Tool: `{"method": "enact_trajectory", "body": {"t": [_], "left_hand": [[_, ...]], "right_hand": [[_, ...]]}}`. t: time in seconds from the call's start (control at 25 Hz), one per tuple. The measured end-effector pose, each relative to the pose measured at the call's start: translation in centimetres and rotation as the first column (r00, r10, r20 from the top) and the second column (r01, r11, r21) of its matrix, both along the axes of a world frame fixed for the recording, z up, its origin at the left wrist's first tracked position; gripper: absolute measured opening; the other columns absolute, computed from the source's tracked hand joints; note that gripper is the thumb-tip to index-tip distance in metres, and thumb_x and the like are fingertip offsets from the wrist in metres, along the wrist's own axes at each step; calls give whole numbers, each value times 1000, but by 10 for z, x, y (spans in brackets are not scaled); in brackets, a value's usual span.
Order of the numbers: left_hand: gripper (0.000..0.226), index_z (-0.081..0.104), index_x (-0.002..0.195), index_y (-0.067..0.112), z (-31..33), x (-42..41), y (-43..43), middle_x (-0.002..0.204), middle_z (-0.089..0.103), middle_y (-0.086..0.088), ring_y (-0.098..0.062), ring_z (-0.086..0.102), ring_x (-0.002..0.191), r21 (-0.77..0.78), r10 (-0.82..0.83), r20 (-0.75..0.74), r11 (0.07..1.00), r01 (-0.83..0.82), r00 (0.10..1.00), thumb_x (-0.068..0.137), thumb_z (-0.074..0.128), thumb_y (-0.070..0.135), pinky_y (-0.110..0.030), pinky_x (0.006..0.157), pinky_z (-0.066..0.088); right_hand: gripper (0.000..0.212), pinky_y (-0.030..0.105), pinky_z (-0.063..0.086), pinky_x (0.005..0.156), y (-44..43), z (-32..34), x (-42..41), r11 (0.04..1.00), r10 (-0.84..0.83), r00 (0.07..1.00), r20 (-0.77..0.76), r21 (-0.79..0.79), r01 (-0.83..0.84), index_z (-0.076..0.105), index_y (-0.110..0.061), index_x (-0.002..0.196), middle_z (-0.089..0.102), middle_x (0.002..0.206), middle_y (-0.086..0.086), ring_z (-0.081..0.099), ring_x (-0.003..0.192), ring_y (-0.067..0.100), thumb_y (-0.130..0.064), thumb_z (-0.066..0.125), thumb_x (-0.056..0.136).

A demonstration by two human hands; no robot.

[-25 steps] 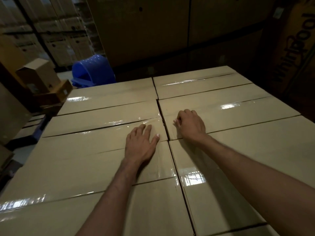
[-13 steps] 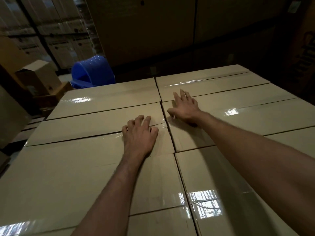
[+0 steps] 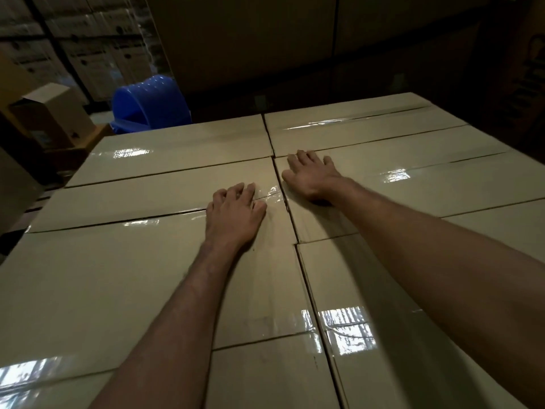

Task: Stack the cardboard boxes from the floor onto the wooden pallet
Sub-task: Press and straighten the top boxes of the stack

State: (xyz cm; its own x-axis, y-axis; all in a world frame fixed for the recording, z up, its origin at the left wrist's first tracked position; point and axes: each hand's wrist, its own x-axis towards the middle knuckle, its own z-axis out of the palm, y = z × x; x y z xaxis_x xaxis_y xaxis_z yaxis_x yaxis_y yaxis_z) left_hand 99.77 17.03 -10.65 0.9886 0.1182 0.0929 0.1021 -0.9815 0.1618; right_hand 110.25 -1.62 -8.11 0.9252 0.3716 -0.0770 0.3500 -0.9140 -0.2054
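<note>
A flat layer of taped cardboard boxes fills the view in two columns. My left hand [image 3: 234, 214] lies palm down on a left-column box [image 3: 118, 273], its fingertips bent over the seam to the box beyond it [image 3: 147, 196]. My right hand [image 3: 312, 175] lies flat with spread fingers on a right-column box [image 3: 413, 184], just right of the centre gap. Neither hand grips anything. The pallet is hidden under the boxes.
A blue plastic bin [image 3: 150, 104] lies on its side beyond the far left box. A small open carton [image 3: 53, 113] stands on other cartons at the left. Tall dark stacked cartons [image 3: 265, 39] rise close behind the layer.
Both hands have slid farther forward over the box tops. The left hand's fingers have bent at the seam; the right hand's fingers have gone from curled to spread flat.
</note>
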Motion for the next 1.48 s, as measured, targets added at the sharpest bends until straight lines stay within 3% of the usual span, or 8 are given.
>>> {"method": "enact_trajectory", "body": {"t": [0.12,0.2,0.4,0.56,0.72,0.96,1.16,1.48], "left_hand": [[68,26,161,26,9,2,10,170,21,-6,-26,20,155,-97,-65,-128,994,52,990,101,18,55,-41,126,16],[60,31,160,29,24,-23,11,170,21,-3,-28,21,155,-184,-54,-166,983,23,985,104,34,52,-44,125,18],[66,7,163,42,26,-169,-29,170,-7,16,-18,-8,158,-117,-57,-217,993,32,975,104,27,64,-48,125,-6],[57,18,163,34,28,-210,-65,173,6,5,-28,1,159,-127,66,-150,988,-86,986,109,25,51,-51,126,4],[51,36,158,30,40,-260,-87,169,23,2,-31,17,156,-170,-24,-183,985,-7,983,109,34,45,-52,123,24],[59,19,163,34,36,-427,-119,172,6,7,-22,2,159,-178,-69,-215,984,31,974,108,27,54,-48,127,7],[64,7,163,38,35,-537,-138,171,-6,9,-19,-10,158,-141,-145,-240,984,113,960,106,20,61,-49,128,-1],[62,6,164,35,20,-558,-147,172,-2,4,-24,-6,159,-58,-127,-167,991,119,978,107,10,60,-51,128,2]], "right_hand": [[71,55,2,126,-6,7,-53,1000,-9,997,-74,-24,7,5,-17,165,-3,173,9,-4,159,28,-56,19,107],[71,54,5,127,-30,15,-115,1000,21,995,-93,-2,-21,8,-22,165,-2,173,8,-3,159,28,-59,23,107],[70,53,-9,126,-93,5,-285,995,-104,992,-66,-16,103,-7,-38,163,-19,170,-7,-22,156,23,-69,7,102],[70,53,-9,126,-87,-3,-295,993,-115,992,-45,6,115,-3,-33,164,-13,172,-2,-18,157,25,-66,4,103],[73,51,-7,125,-98,6,-318,999,-37,994,-105,31,41,4,-30,165,-7,173,6,-12,159,27,-67,15,104],[72,49,-7,126,-147,16,-489,997,51,986,-157,71,-40,2,-34,165,-11,172,1,-15,158,22,-68,22,103],[70,53,-6,126,-181,8,-610,999,-29,997,-78,-26,27,-4,-40,163,-14,171,-5,-17,157,21,-72,9,101],[67,55,-4,126,-178,-9,-629,998,-55,998,14,-38,55,-3,-40,163,-9,172,-1,-11,158,24,-68,5,103]]}}
